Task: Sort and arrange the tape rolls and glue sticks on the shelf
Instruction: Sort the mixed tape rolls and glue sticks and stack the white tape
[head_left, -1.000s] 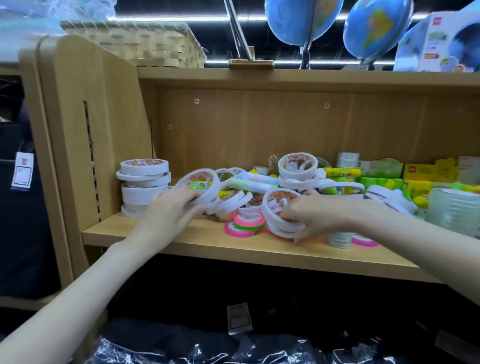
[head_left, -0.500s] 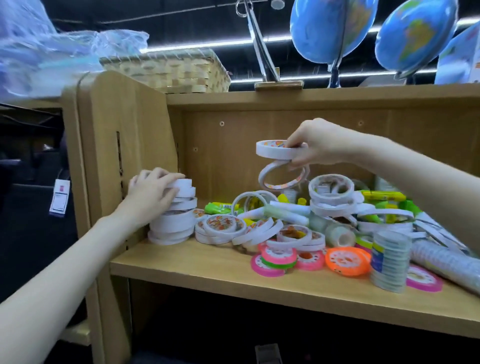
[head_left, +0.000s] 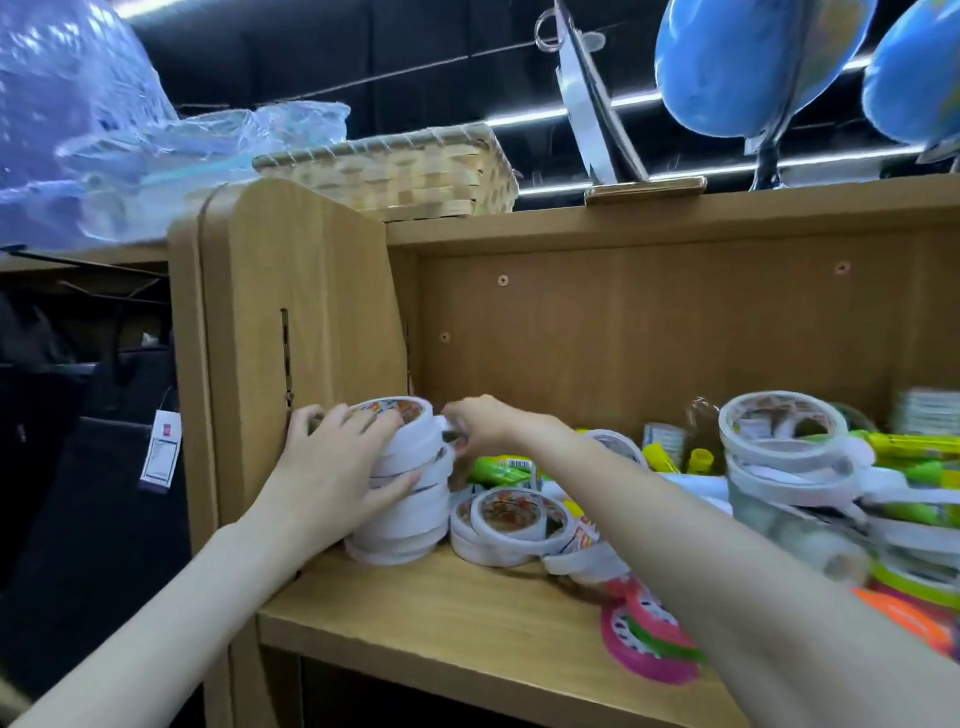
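A tall stack of white tape rolls (head_left: 402, 512) stands at the left end of the wooden shelf (head_left: 452, 618), against the side panel. My left hand (head_left: 337, 467) wraps round the front of the stack, thumb and fingers curled on it. My right hand (head_left: 485, 423) is at the stack's top right edge, fingers pinching the topmost rolls. A second low pile of white rolls (head_left: 511, 527) lies just right of the stack. Green glue sticks (head_left: 501, 467) lie behind it. Pink and green small tape rolls (head_left: 649, 639) sit near the shelf's front edge.
Another stack of white rolls (head_left: 784, 457) and more green and yellow glue sticks (head_left: 914, 447) crowd the right. An orange roll (head_left: 904, 618) is at the far right. A wicker basket (head_left: 400, 174) and globes (head_left: 748, 67) stand on top of the unit.
My right hand has come down and left from mid-air with the white rolls onto the top of the left stack. My left hand stays on that stack. The camera has moved closer.
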